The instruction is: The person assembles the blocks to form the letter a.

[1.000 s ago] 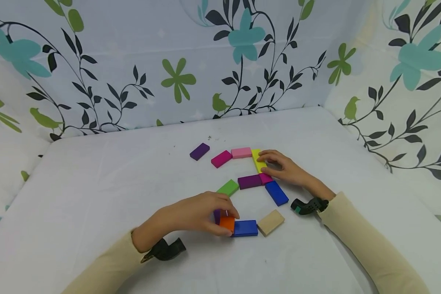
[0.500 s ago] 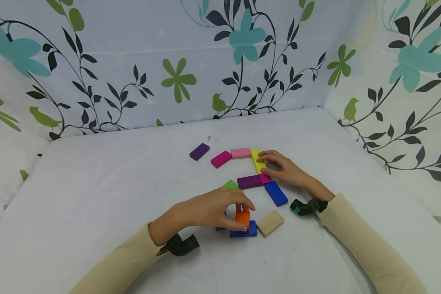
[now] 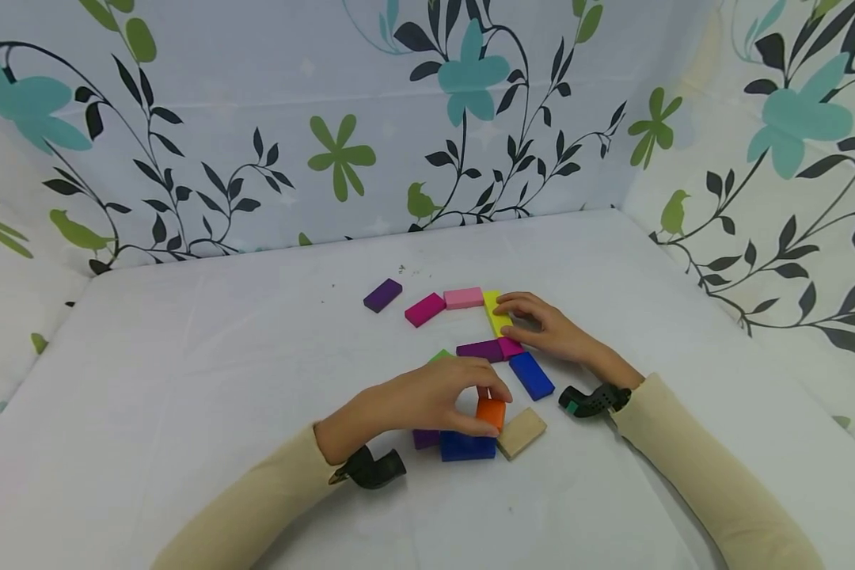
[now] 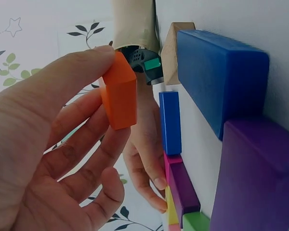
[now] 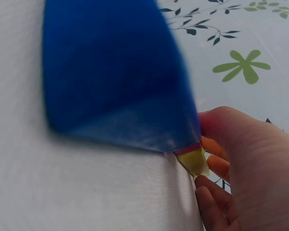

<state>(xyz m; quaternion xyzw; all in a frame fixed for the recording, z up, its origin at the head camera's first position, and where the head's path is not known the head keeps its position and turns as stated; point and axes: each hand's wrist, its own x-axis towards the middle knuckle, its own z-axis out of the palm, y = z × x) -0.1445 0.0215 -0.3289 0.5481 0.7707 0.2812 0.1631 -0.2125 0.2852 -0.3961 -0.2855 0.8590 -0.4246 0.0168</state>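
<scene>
My left hand (image 3: pixel 427 396) pinches an orange block (image 3: pixel 491 412) between thumb and fingertips. In the left wrist view the orange block (image 4: pixel 120 96) is held up off the table, its long sides upright. From the head view it overlaps the near blue block (image 3: pixel 468 448) and the corner of a plain wooden block (image 3: pixel 522 434). My right hand (image 3: pixel 552 328) holds the yellow block (image 3: pixel 492 307), thumb at its near end and fingers at its far part. A purple block (image 3: pixel 426 438) and a green block (image 3: pixel 442 355) show partly behind my left hand.
The blocks lie flat in a winding row on the white cloth (image 3: pixel 221 396). Along it are another blue block (image 3: pixel 531 375), a magenta block (image 3: pixel 511 347), a dark purple block (image 3: pixel 480 351) and a pink block (image 3: pixel 463 298). A loose violet block (image 3: pixel 382 294) lies at the far left.
My left hand has lifted the orange block from beside the near blue block's left end and carried it right, over that block toward the wooden one. The right hand stays at the yellow block.
</scene>
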